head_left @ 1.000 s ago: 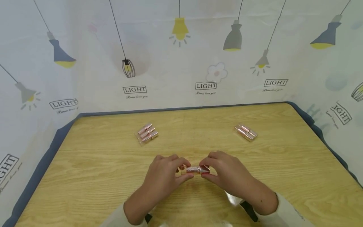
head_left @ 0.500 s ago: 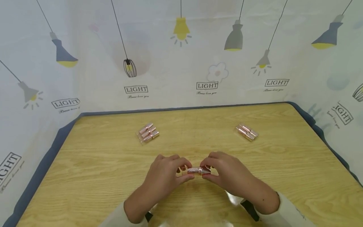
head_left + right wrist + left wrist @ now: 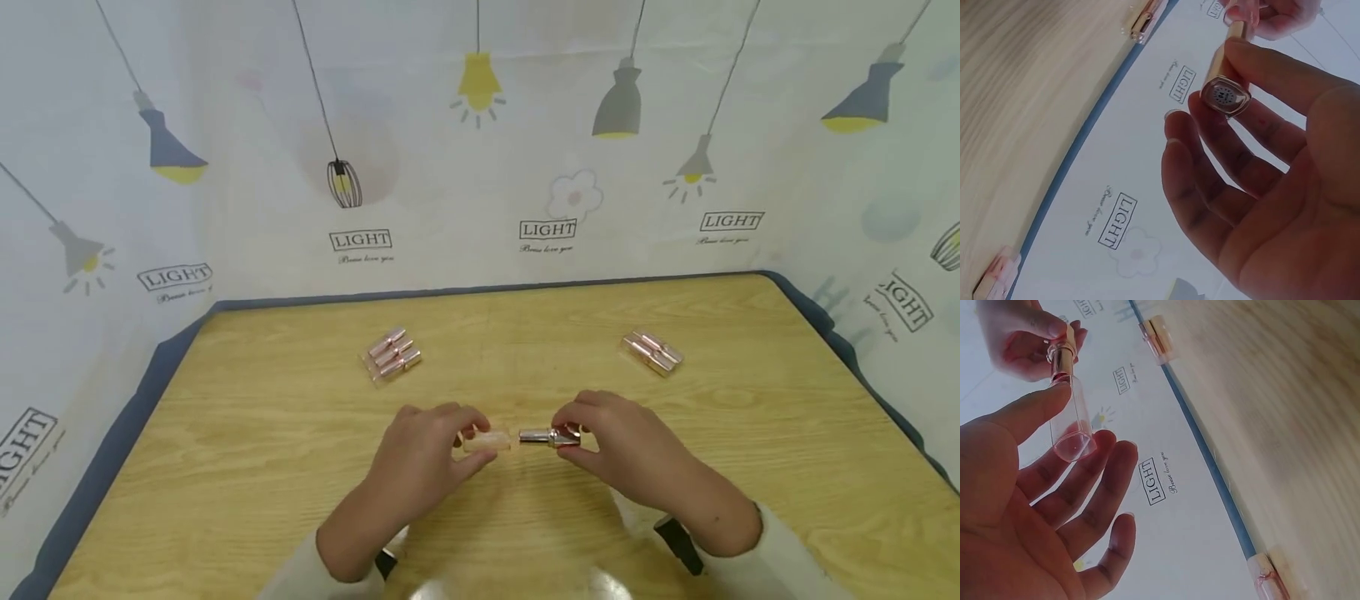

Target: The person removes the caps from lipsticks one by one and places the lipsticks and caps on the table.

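Observation:
Between thumb and fingertips, my left hand (image 3: 427,450) pinches a clear, pinkish lipstick cap (image 3: 491,440) near the middle of the table. Facing it, my right hand (image 3: 630,446) grips the base of a shiny rose-gold lipstick (image 3: 534,436), its narrow end pointing at the cap. A small gap shows between cap and lipstick in the head view. In the left wrist view the cap (image 3: 1074,434) lines up with the lipstick (image 3: 1062,359). The right wrist view shows a round label on the lipstick's base end (image 3: 1225,95).
Three capped lipsticks (image 3: 393,354) lie side by side at the back left of the wooden table (image 3: 510,533). Two more lipsticks (image 3: 652,350) lie together at the back right. A curtain (image 3: 450,167) printed with lamps surrounds the table's back and sides.
The cap has come off the lipstick. My right hand has moved right with the lipstick, and my left hand slightly left with the cap.

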A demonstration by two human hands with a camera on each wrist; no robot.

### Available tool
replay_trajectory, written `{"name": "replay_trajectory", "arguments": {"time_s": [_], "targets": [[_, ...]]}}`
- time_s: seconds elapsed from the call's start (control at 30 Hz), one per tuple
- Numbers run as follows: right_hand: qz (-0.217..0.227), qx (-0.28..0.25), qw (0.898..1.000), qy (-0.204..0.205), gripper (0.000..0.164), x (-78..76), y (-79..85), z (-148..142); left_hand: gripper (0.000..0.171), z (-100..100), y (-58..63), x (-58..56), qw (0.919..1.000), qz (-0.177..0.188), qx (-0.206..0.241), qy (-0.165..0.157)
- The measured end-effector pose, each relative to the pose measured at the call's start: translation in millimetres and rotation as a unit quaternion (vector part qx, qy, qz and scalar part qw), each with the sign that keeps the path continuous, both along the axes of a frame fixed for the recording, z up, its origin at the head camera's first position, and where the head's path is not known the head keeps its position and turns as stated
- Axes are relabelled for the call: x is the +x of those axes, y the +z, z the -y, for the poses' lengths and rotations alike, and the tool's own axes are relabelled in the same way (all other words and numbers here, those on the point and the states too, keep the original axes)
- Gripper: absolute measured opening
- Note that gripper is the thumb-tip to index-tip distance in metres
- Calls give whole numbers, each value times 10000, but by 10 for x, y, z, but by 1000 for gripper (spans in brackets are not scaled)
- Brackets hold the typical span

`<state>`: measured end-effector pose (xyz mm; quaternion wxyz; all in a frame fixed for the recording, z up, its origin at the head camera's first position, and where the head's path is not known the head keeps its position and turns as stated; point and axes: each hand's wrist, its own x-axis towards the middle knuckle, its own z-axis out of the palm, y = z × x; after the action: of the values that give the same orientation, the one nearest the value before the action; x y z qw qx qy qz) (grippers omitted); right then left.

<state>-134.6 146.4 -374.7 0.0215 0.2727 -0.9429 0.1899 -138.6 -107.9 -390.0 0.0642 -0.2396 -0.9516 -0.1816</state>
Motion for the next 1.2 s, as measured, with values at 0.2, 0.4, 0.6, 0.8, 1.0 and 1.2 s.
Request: {"name": "replay_trajectory", "arguments": {"time_s": [0.2, 0.4, 0.6, 0.8, 1.0, 1.2], "targets": [[122, -448, 9989, 94, 18, -57, -42, -131, 23, 56, -19, -53, 9999, 22, 119, 51], [746, -785, 9940, 155, 16, -128, -103, -154, 21, 124, -27, -131, 9994, 160, 242, 183], [1340, -1145, 9840, 277, 13, -231, -172, -111, 22, 150, -43, -247, 9964, 581, 474, 385], [1360, -1145, 9836, 306, 13, -298, -213, -59, 22, 105, -53, -404, 9931, 1067, 319, 378], [1384, -1052, 9843, 297, 14, -341, -224, -48, 21, 57, -59, -558, 9905, 1323, 204, 306], [1446, -1057, 9836, 207, 14, -379, -269, -53, 18, 3, -97, -673, 9877, 1536, 59, 282]]}}
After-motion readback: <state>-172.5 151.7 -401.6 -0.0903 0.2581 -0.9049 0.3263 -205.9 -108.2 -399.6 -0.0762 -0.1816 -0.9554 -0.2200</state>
